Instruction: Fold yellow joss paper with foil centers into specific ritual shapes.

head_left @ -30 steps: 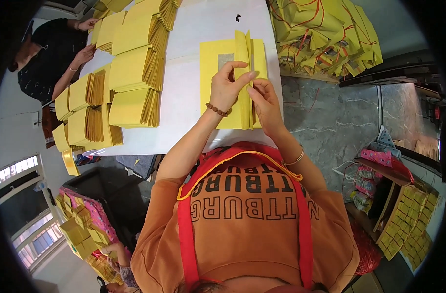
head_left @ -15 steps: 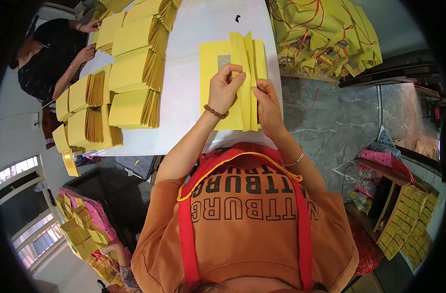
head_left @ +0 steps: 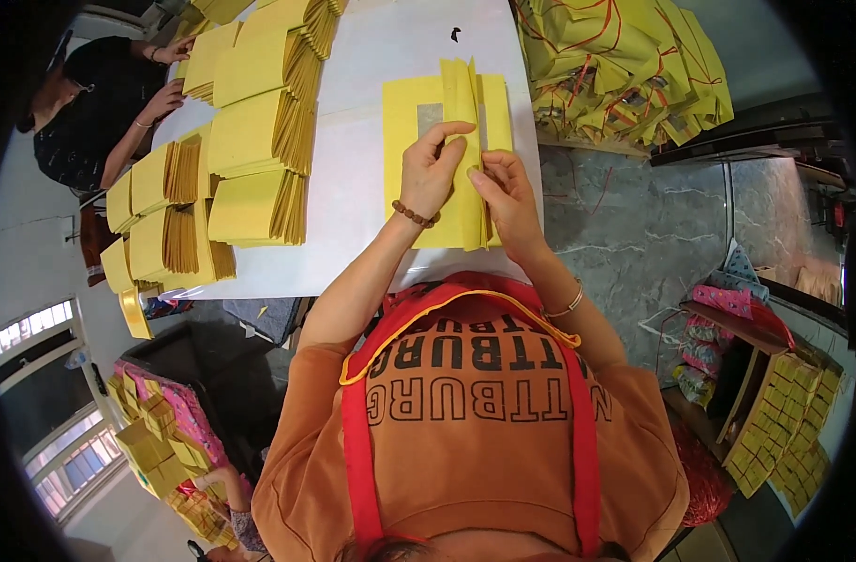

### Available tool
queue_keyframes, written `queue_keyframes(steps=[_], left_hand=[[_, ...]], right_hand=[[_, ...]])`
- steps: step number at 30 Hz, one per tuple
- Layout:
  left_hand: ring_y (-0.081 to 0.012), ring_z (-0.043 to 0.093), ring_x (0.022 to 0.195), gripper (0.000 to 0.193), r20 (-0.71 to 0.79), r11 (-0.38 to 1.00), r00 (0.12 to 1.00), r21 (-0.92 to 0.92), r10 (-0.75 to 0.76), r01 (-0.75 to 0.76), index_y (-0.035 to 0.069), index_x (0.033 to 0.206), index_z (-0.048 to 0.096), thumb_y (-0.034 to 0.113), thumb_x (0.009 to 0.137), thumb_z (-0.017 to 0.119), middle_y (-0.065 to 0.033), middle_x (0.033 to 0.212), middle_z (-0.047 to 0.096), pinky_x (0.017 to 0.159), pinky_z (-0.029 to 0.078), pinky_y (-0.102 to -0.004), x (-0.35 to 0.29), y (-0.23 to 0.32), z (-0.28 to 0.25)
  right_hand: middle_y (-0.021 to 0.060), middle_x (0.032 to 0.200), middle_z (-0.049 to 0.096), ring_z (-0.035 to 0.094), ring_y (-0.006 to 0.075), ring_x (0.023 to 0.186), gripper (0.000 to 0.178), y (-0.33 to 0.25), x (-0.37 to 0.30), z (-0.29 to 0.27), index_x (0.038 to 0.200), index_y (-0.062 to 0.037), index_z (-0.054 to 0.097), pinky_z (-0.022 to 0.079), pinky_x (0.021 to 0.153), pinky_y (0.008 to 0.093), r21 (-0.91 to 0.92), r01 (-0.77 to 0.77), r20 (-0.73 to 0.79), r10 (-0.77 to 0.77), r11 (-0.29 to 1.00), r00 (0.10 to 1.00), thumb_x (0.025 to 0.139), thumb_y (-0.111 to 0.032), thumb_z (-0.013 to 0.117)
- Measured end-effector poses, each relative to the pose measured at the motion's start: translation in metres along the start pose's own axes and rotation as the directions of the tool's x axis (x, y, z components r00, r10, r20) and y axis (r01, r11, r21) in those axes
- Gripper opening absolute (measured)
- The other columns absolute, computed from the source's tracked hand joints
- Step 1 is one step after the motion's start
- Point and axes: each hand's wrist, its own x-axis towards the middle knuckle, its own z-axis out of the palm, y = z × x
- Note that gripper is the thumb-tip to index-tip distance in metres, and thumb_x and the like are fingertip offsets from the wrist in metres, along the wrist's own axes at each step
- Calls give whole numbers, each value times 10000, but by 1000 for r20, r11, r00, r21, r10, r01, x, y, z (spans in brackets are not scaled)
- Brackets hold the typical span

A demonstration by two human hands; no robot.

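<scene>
In front of me on the white table lies a stack of yellow paper sheets (head_left: 400,108) with a silvery-grey rectangle (head_left: 429,116) on it. Along its middle a yellow paper sheet (head_left: 461,94) stands up in a narrow fold. My left hand (head_left: 431,176), wearing a brown bead bracelet, closes on the fold's left side, index finger bent over toward the thumb. From the right, my right hand (head_left: 508,199) grips the same fold, thumb on top and fingers partly hidden behind it. A second grey strip (head_left: 484,126) shows just right of the fold.
Rows of folded yellow paper bundles (head_left: 250,131) fill the table's (head_left: 348,178) left side, where another person's hands (head_left: 170,98) touch them. A heap of yellow paper with red strings (head_left: 625,66) lies beyond the right edge. A small black scrap (head_left: 456,36) lies at the far end.
My right hand has shifted slightly left, its thumb now over the fold. The upright edges have come together into one narrower fold. My left hand has barely moved.
</scene>
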Motion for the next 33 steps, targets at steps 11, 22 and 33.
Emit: queue_keyframes(steps=[11, 22, 33], left_hand=[[-16, 331, 510, 241, 11, 998, 999, 24, 50, -50, 48, 991, 646, 197, 804, 679, 80, 566, 416, 447, 260, -194, 3, -8, -1], [-7, 325, 466, 101, -1, 998, 999, -55, -33, 33, 38, 902, 598, 120, 844, 591, 81, 565, 408, 411, 249, -191, 2, -10, -2], [-16, 326, 532, 99, -65, 994, 992, 10, 111, -110, 35, 930, 539, 42, 833, 523, 75, 612, 385, 458, 269, -190, 1, -4, 1]], right_hand=[[59, 1086, 534, 490, 102, 960, 277, 2, 1, -2, 1105, -71, 437, 389, 854, 250, 1, 30, 7, -30, 1000, 1000, 860, -63, 568], [29, 989, 529, 502, 86, 894, 182, 0, -1, -3, 1075, -62, 456, 402, 822, 234, 153, -35, -18, 38, 988, 999, 899, -107, 450], [21, 931, 506, 498, 78, 849, 153, 1, -2, -3, 1036, -65, 469, 425, 783, 228, -24, -19, -117, 16, 1000, 993, 919, -152, 425]])
